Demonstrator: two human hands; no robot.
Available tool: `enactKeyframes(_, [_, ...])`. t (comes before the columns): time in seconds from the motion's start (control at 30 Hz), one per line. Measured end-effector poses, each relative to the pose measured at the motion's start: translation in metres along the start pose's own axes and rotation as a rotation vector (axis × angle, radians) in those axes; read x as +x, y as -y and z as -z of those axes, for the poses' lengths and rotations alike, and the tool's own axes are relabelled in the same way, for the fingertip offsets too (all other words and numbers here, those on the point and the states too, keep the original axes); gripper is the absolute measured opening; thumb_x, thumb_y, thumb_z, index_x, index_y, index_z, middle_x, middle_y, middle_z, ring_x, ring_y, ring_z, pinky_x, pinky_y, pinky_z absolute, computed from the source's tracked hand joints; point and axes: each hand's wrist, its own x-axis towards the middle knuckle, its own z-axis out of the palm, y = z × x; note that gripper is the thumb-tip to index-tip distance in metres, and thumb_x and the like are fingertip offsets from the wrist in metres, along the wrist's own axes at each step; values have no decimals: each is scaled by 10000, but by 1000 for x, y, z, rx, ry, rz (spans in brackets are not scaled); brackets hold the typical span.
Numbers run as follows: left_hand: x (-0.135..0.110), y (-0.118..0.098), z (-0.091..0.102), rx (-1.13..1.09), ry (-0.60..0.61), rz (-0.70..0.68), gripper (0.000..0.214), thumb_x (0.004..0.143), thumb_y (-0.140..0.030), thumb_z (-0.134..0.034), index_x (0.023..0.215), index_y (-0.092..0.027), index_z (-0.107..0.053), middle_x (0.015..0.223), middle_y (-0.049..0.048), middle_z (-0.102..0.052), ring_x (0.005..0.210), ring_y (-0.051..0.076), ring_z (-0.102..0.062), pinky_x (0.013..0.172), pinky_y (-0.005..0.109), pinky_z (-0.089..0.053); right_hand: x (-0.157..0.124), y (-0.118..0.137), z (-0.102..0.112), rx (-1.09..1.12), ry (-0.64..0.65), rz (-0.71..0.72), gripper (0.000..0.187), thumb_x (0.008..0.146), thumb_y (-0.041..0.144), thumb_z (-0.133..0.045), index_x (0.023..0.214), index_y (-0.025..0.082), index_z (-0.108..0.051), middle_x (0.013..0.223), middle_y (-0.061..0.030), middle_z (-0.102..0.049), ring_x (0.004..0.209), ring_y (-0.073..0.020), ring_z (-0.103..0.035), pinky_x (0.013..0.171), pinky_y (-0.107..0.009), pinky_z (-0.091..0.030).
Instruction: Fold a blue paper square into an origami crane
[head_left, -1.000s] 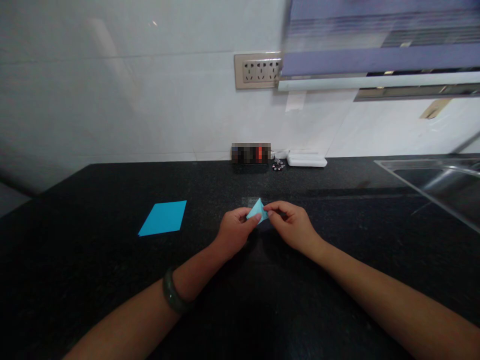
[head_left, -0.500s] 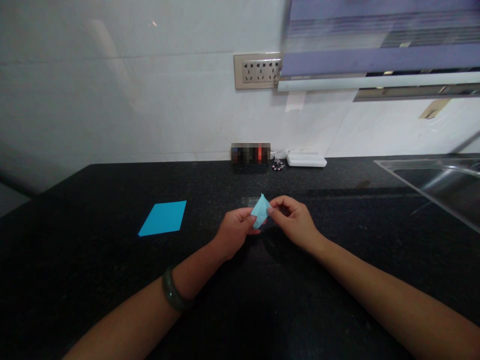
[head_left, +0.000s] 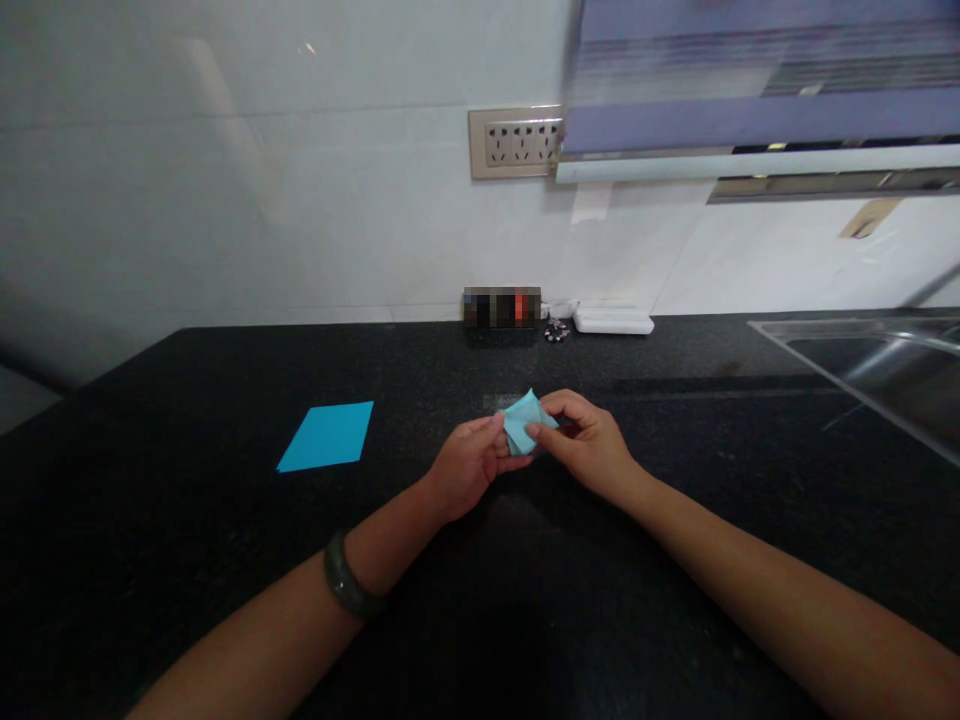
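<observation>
A small folded piece of light blue paper (head_left: 523,416) is held between my two hands, just above the dark countertop. My left hand (head_left: 466,464) grips its left edge, the thumb on top and the fingers underneath. From the other side my right hand (head_left: 586,436) pinches it, the thumb lying across the front and the fingertips partly hidden behind the paper. One corner points up and away from me. A flat sheet of brighter blue paper (head_left: 328,436) lies on the counter to the left.
The black speckled countertop (head_left: 225,560) runs back to a tiled wall. Against the wall are a blurred-out dark box (head_left: 502,308), a small beaded item (head_left: 556,330) and a white object (head_left: 613,320). A metal sink (head_left: 885,370) is at the right, a wall socket (head_left: 517,144) above.
The folded paper has turned and now shows a wider, squarer face. My right thumb has shifted left across its front. My left thumb has moved up to its left corner.
</observation>
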Motion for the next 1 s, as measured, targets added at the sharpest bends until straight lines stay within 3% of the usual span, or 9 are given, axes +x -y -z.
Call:
enactKeyframes(0.17, [0, 1, -1, 137, -17, -6, 362, 769, -415, -465, 920, -107, -583, 892, 104, -625, 849, 180, -580, 730, 315, -461, 1, 4, 0, -7, 28, 16, 66, 735, 224, -537, 731, 192, -595, 807, -32, -546, 720, -133, -525, 601, -254, -443])
enactKeyframes(0.27, [-2, 1, -2, 340, -47, 12, 313, 695, -355, -580, 907, -125, -595, 897, 89, -627, 825, 178, -587, 671, 280, -460, 2, 2, -1, -14, -15, 4, 56, 735, 206, -535, 715, 188, -584, 772, -21, -545, 719, -133, -524, 666, -279, -433])
enactKeyframes(0.37, [-2, 2, -3, 444, -93, 28, 263, 694, -329, -575, 872, -138, -607, 847, 72, -638, 786, 170, -599, 650, 274, -455, 2, 1, 0, -19, -25, 15, 58, 737, 203, -536, 722, 182, -588, 762, -22, -549, 734, -139, -522, 697, -289, -422])
enactKeyframes(0.57, [0, 5, 0, 526, -105, -39, 260, 728, -351, -525, 861, -147, -616, 788, 62, -640, 787, 174, -593, 677, 296, -451, 3, 2, 1, -14, 61, 32, 65, 714, 174, -563, 729, 200, -622, 805, -22, -543, 773, -139, -524, 708, -280, -421])
enactKeyframes(0.77, [0, 4, -1, 552, -130, -47, 267, 737, -360, -507, 849, -146, -620, 774, 61, -640, 786, 178, -591, 667, 296, -452, 2, 2, 0, 9, 44, 30, 83, 730, 202, -565, 722, 219, -646, 798, -16, -540, 767, -133, -524, 686, -275, -432])
enactKeyframes(1.0, [-1, 3, -1, 525, -123, -77, 263, 732, -356, -514, 844, -144, -623, 778, 45, -633, 755, 161, -583, 654, 278, -453, -2, 6, 2, -69, 78, 242, 173, 749, 192, -546, 865, 271, -647, 831, -19, -527, 772, -126, -520, 666, -277, -446])
